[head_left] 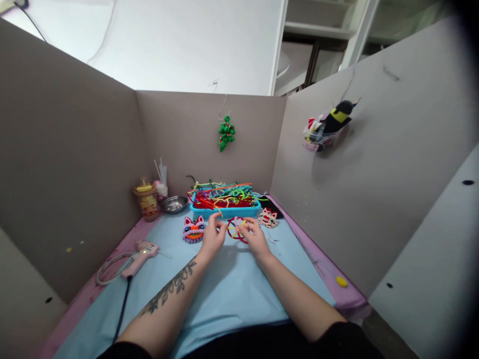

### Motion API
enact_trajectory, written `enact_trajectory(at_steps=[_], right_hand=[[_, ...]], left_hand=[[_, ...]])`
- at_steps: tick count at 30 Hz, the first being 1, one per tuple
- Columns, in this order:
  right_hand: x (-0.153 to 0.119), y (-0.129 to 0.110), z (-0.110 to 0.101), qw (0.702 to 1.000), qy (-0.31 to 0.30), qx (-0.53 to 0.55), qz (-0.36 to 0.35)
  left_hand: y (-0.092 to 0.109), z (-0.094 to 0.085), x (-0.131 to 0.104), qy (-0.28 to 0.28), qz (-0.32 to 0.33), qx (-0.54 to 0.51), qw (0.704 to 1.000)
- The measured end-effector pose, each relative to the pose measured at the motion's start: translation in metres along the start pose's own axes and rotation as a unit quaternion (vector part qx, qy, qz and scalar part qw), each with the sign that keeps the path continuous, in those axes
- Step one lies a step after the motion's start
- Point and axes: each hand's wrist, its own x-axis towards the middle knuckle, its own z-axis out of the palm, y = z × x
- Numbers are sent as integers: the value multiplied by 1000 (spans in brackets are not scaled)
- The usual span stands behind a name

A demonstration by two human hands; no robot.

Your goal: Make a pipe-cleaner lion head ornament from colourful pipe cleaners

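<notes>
In front of the tray, my right hand (255, 237) pinches the right side of a pipe-cleaner ring (231, 234), dark red around the rim with yellow and pink strands crossing inside. At the ring's left edge my left hand (213, 237) has its thumb and forefinger curled together, apparently on a yellow strand of it; the exact contact is too small to see. A finished-looking purple and orange fuzzy animal head (193, 230) lies just left of my left hand. Beyond my right hand rests a cream and red animal head (268, 218).
A blue tray (224, 213) heaped with coloured pipe cleaners stands at the back. To its left are a metal bowl (174, 204) and a lidded jar (147, 202). A pink glue gun (140, 258) lies left with its cable. A yellow disc (341, 281) sits right. Grey panels enclose the table.
</notes>
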Motion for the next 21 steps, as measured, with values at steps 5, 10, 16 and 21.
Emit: enact_trajectory(at_steps=[5,10,16,21], right_hand=[[-1,-1,0,1000,19,4,-1],[-4,-1,4,1000,13,-2,-15],[-6,-4,7,999,13,-8,-35],[-6,1,6,999,6,-23,-37]], left_hand=[[2,5,-5,-52,-35,-54,997],[-2,16,-9,-41,-93,-138,985],[-2,20,-10,-46,-143,-226,963],[5,16,-8,-33,-192,-235,952]])
